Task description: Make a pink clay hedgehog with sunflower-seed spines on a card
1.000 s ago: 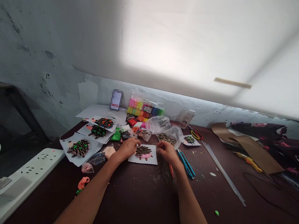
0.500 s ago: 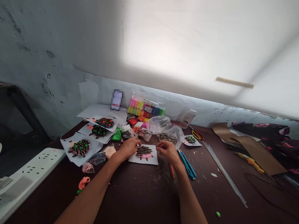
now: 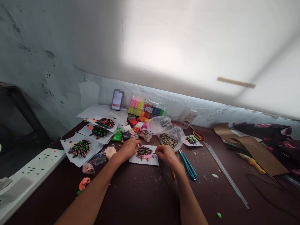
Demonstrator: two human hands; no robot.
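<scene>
A white paper card [image 3: 153,160] lies flat on the dark table, bearing a pink clay hedgehog shape [image 3: 147,156] with rows of striped sunflower seeds [image 3: 143,151] as spines. At the card's left edge, my left hand [image 3: 129,148] has its fingers curled together; what lies between them, if anything, is hidden. My right hand [image 3: 167,153] is over the card's right edge, thumb and forefinger pinched on a small dark sunflower seed. Behind that hand, a clear plastic bag [image 3: 179,136] holds many loose sunflower seeds [image 3: 167,140].
Finished hedgehog cards [image 3: 81,148] overlap at the left, near a white power strip [image 3: 30,178]. Coloured clay packs [image 3: 147,109] stand against the wall. To the right are a blue utility knife [image 3: 188,165], scissors [image 3: 198,135], clear glue sticks [image 3: 226,175] and brown paper [image 3: 263,154].
My right hand has shifted slightly left and down, bringing its pinched fingertips closer to the hedgehog's right end. The left hand has stayed in place.
</scene>
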